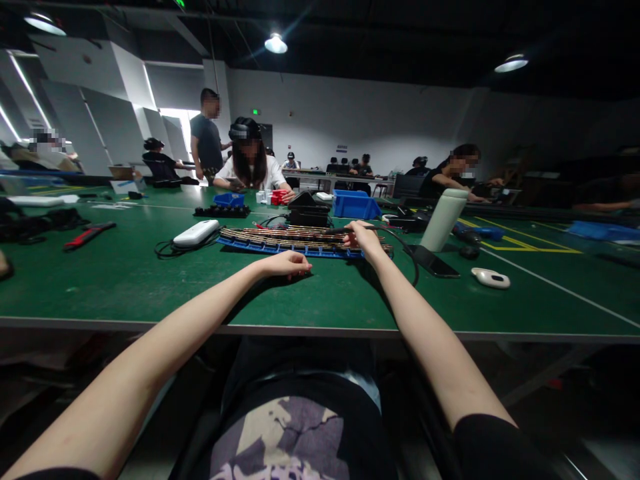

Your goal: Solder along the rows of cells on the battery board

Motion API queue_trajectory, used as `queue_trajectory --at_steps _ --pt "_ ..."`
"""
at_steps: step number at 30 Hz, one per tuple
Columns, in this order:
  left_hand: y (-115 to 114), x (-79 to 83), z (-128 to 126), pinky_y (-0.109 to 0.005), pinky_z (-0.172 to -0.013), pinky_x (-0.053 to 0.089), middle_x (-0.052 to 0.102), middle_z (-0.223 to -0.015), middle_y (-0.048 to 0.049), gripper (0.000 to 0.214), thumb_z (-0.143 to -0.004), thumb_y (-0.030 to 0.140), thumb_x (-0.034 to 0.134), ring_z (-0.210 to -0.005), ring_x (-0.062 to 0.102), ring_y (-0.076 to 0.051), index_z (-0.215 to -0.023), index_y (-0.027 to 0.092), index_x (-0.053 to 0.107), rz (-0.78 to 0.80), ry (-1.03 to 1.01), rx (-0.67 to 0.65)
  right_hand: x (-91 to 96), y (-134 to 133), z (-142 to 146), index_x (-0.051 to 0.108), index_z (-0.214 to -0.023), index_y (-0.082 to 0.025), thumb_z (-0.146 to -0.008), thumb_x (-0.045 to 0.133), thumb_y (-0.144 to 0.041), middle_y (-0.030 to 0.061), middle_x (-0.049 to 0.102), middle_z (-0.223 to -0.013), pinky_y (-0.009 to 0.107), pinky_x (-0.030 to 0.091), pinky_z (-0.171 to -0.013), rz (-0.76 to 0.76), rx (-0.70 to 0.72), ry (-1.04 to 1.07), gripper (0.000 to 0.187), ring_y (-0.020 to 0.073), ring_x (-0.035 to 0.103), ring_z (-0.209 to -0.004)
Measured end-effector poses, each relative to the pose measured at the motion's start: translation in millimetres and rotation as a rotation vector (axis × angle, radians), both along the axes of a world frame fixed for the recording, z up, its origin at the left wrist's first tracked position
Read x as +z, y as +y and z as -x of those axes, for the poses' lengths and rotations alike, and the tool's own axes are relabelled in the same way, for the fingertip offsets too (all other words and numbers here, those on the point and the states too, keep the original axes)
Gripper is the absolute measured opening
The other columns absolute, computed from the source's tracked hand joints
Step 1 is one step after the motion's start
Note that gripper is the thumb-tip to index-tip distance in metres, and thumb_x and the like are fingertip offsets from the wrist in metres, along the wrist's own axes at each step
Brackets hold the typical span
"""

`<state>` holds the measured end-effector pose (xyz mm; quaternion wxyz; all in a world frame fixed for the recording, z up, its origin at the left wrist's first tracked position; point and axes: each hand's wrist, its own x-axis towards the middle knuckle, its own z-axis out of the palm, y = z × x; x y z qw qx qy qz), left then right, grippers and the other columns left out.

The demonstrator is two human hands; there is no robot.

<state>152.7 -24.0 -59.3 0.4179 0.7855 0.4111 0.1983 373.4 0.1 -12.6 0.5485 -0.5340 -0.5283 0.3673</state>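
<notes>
My left hand [286,265] rests on the green table [125,280] with its fingers curled under; whether it holds anything is hidden. My right hand [363,237] is closed round a thin dark tool with a black cable [406,248], its tip over a blue tray [293,247] of long brown strips [295,235]. The left hand lies just in front of that tray.
A white power bank [196,233] with cable lies left of the tray, a red-handled tool [89,235] farther left. A pale bottle [443,220], a black phone [434,262] and a white mouse-like device [491,278] are right. Blue bins [356,205] and other people sit beyond.
</notes>
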Motion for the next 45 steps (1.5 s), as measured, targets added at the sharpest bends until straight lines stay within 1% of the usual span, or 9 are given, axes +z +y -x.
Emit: queue_trajectory --at_steps 16,24,30,45 --pt "1.1 -0.5 0.2 -0.021 -0.047 0.039 0.052 -0.067 0.0013 0.051 -0.066 0.064 0.061 -0.055 0.047 -0.008 -0.076 0.014 0.055 -0.001 0.002 -0.006 0.0 1.3 0.2 0.053 -0.067 -0.017 -0.076 0.048 -0.018 -0.0044 0.053 -0.040 0.016 0.038 -0.035 0.004 0.002 -0.001 0.010 0.0090 0.051 -0.034" --pt "-0.9 1.1 -0.5 -0.021 -0.048 0.039 0.051 -0.066 0.0021 0.051 -0.067 0.064 0.061 -0.054 0.047 -0.008 -0.076 0.014 0.055 -0.001 0.010 -0.003 1.9 -2.1 1.4 0.052 -0.064 -0.017 -0.076 0.048 -0.017 -0.0041 0.054 -0.040 0.016 0.041 -0.037 0.009 0.001 0.005 0.012 0.0088 0.051 -0.035" --pt "-0.7 0.7 -0.6 -0.021 -0.048 0.038 0.053 -0.067 0.0014 0.049 -0.067 0.062 0.062 -0.055 0.047 -0.008 -0.076 0.014 0.055 0.007 -0.003 -0.005 2.1 -1.8 1.1 0.052 -0.064 -0.017 -0.076 0.047 -0.016 -0.0040 0.053 -0.040 0.015 0.039 -0.035 0.007 0.001 0.009 0.012 0.0089 0.051 -0.035" --pt "2.2 -0.8 0.9 -0.021 -0.049 0.039 0.053 -0.067 0.0014 0.048 -0.068 0.062 0.061 -0.056 0.048 -0.009 -0.076 0.014 0.056 -0.005 0.009 -0.012 1.3 -1.5 1.2 0.054 -0.068 -0.017 -0.075 0.047 -0.018 -0.0041 0.054 -0.040 0.016 0.038 -0.035 0.006 -0.002 -0.004 0.010 0.0094 0.051 -0.035"
